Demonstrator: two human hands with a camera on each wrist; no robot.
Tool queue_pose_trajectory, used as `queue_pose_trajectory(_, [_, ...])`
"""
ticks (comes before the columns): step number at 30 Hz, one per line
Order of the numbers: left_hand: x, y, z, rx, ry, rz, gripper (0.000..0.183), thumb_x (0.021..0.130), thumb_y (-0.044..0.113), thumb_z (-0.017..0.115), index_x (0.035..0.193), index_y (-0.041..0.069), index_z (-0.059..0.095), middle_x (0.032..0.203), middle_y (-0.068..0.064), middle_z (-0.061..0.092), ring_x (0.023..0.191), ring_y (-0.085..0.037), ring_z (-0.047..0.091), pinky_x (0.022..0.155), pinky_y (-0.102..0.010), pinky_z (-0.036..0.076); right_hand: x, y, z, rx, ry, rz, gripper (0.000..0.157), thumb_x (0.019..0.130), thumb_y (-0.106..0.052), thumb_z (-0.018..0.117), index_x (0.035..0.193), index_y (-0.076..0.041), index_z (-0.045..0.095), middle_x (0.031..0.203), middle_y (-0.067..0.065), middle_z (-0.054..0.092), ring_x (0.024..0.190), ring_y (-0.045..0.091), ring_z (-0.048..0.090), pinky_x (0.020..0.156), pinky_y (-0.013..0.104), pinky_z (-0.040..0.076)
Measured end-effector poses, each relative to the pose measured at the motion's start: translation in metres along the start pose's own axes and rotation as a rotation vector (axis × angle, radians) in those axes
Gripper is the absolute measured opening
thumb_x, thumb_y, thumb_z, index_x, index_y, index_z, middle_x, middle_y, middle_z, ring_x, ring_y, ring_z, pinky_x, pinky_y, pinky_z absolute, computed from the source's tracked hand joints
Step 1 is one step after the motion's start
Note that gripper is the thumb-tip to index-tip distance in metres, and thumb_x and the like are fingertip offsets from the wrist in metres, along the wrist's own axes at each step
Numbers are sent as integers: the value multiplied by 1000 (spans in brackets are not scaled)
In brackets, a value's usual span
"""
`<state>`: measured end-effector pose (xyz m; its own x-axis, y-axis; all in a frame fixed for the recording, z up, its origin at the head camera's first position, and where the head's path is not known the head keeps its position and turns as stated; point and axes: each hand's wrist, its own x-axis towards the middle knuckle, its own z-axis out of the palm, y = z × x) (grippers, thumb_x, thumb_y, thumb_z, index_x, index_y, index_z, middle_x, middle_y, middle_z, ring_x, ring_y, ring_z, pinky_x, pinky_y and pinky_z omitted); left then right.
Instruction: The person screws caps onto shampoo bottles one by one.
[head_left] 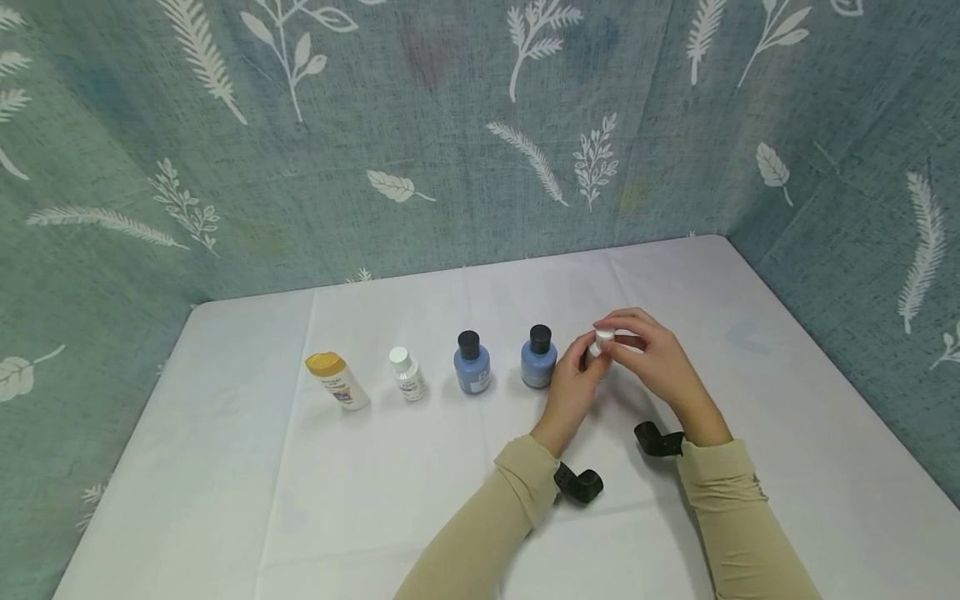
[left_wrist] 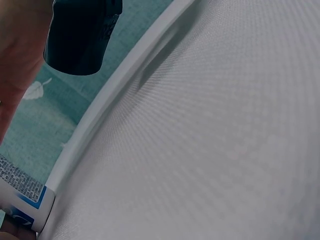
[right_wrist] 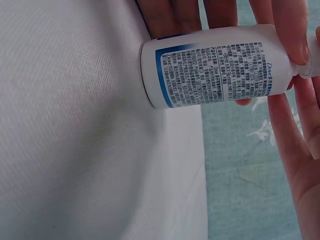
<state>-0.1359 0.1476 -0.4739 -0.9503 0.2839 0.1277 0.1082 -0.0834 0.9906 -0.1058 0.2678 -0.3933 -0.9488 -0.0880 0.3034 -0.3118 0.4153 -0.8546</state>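
Note:
In the head view, my left hand (head_left: 573,387) grips the body of a small white Dove bottle (right_wrist: 215,70), its fingers wrapped round the side. My right hand (head_left: 656,358) pinches the white cap (head_left: 604,335) from above with thumb and fingers. The bottle stands upright, its base right at the white cloth. The right wrist view shows its small-print label with a blue band; a gap shows a narrow neck under the cap. Fingers hide most of the bottle in the head view. The left wrist view catches only its lower end.
Left of the hands stand two blue bottles with black caps (head_left: 538,358) (head_left: 472,364), a white bottle (head_left: 408,375) and a yellow-capped cream bottle (head_left: 339,382), in a row. White cloth covers the table (head_left: 360,500). Patterned green curtains (head_left: 435,108) surround it. Black wrist cameras (head_left: 581,485) hang below both wrists.

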Motion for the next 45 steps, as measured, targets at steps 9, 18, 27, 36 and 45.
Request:
queue_pose_trajectory(9, [1,2,1,-7,4,-8,30,87,25,58,117,23,56,95,3,57,85,-6,52,71,-24,45,0,-1,-4,-35,-50,-35,28,85,0,57,113,1,59,118,12,53,111,20,47,89,28,41])
queue_pose_trajectory(18, [0,0,1,-4,4,-9,28,87,26,57,116,27,57,98,10,56,87,-6,51,72,-23,44,-1,3,-6,-20,-50,-15,28,85,-1,57,113,0,59,117,10,55,110,19,48,89,25,41])
queue_pose_trajectory(27, [1,2,0,20,2,0,31,87,27,57,118,27,56,106,11,54,94,-4,50,77,-24,45,3,30,-3,-14,7,8,24,84,-14,63,108,-14,63,112,-3,54,106,8,48,85,25,44])
queue_pose_trajectory(36, [1,1,-2,118,10,37,35,87,31,58,120,24,54,116,10,50,108,-3,45,90,-24,39,4,30,-1,-13,17,35,27,83,-20,64,109,-11,63,111,-4,52,104,10,48,86,25,44])
queue_pose_trajectory(45, [2,0,0,120,39,42,34,86,31,58,119,24,54,110,7,51,99,-6,47,83,-25,42,0,4,-4,8,-44,-2,28,84,2,57,113,2,57,116,14,53,109,24,47,88,41,42])
